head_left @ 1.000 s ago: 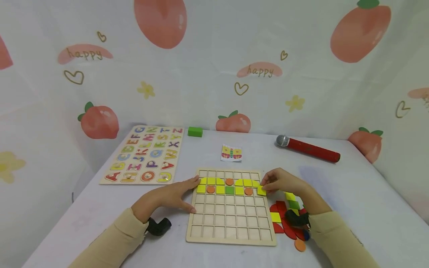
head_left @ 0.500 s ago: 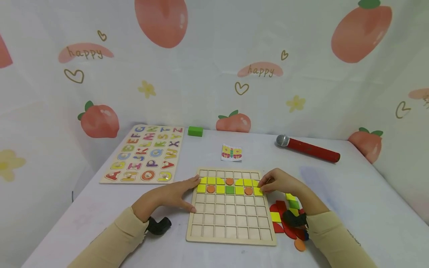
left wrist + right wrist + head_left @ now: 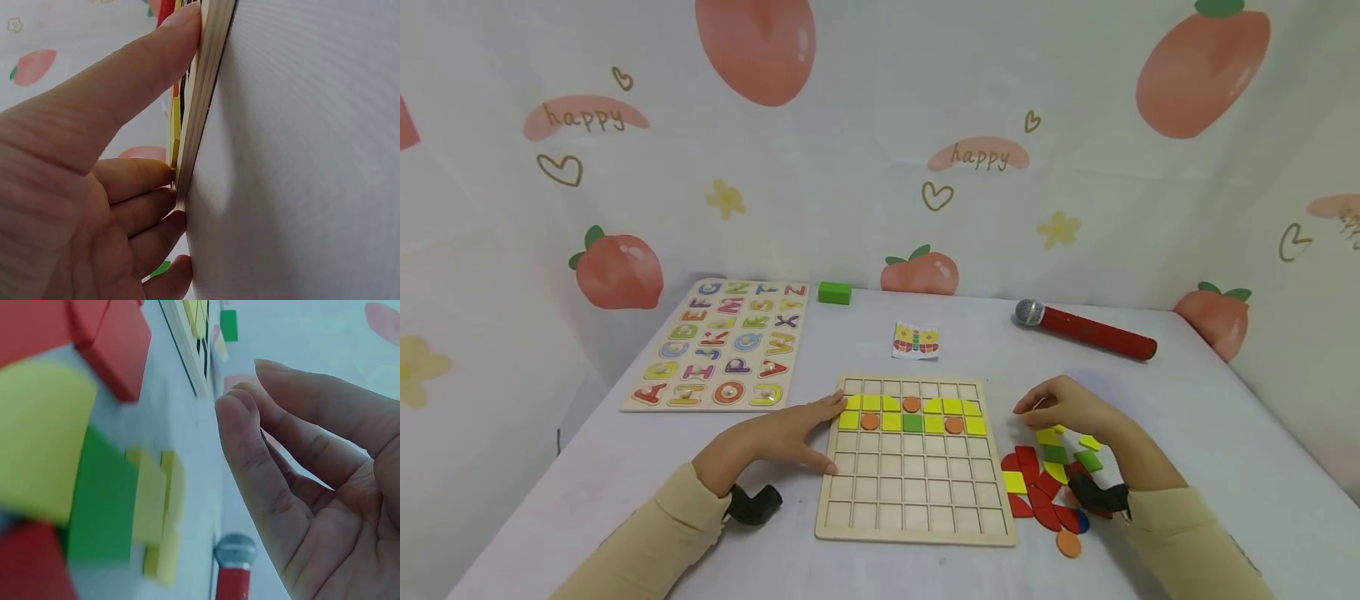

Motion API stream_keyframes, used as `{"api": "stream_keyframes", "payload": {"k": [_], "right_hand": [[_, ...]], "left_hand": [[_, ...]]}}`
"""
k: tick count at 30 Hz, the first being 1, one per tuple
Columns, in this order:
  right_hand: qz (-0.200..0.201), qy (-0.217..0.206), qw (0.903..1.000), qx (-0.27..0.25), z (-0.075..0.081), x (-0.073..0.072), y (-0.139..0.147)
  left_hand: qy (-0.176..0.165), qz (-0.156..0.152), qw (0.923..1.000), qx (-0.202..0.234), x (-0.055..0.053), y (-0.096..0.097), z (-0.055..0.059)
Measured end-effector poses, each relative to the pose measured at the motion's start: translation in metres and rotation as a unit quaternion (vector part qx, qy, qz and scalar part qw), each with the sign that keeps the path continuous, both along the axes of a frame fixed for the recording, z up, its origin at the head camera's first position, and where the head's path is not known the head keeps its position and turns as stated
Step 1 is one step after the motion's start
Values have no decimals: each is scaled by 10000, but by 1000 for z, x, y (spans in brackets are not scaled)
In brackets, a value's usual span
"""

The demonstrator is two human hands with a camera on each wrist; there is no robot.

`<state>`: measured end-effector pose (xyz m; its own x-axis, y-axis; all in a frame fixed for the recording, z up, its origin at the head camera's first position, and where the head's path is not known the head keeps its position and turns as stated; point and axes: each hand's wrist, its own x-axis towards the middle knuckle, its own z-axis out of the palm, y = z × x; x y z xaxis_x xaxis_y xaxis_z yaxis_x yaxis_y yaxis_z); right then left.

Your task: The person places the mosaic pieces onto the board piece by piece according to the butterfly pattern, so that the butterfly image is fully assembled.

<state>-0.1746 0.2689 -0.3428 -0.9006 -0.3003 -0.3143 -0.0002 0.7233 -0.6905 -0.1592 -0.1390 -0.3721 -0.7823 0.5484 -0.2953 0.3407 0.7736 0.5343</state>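
Note:
A wooden grid board (image 3: 887, 492) lies in the head view, with two rows of tiles set in its upper part. Those rows hold yellow tiles (image 3: 975, 427), orange round tiles (image 3: 911, 404) and one green square tile (image 3: 912, 423). My left hand (image 3: 778, 437) rests at the board's left edge, thumb and fingertips touching it, fingers spread. To the right of the board, my right hand (image 3: 1071, 408) hovers above a pile of loose tiles (image 3: 1045, 496). The right wrist view shows that hand's (image 3: 312, 469) thumb and fingertips close together, with no tile seen between them.
A small butterfly picture card (image 3: 916, 342) lies behind the board. Back left are an alphabet puzzle board (image 3: 715, 346) and a green block (image 3: 834, 292). A red microphone (image 3: 1086, 327) lies back right. One orange disc (image 3: 1068, 544) sits in front of the pile.
A yellow tile pinched by the right hand went into the right end of the second row. The right hand then let go and moved right, over the pile. The left hand stayed put.

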Motion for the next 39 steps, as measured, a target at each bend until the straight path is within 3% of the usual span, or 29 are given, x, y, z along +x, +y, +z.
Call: {"api": "stream_keyframes", "payload": {"k": [5,11,16,20,28,39], "right_hand": [[-75,2,9999,108,4,15,14],[-60,-97,9996,275,-3,34,27],[214,-272,9994,15,-10,44,35],[354,-347,9987,-69,-15,45,35],[569,-184,9980,224,-16,46,32],[477,-442,9978,141,-11,45,29]], "left_hand": [[-4,18,10000,-1,-1,0,0],[14,-42,10000,59,-1,0,0],[10,-61,10000,16,-1,1,1],[14,-36,10000,-7,-1,0,1],[-19,-21,10000,-1,0,1,1],[8,-33,10000,-41,-1,0,-1]]}}
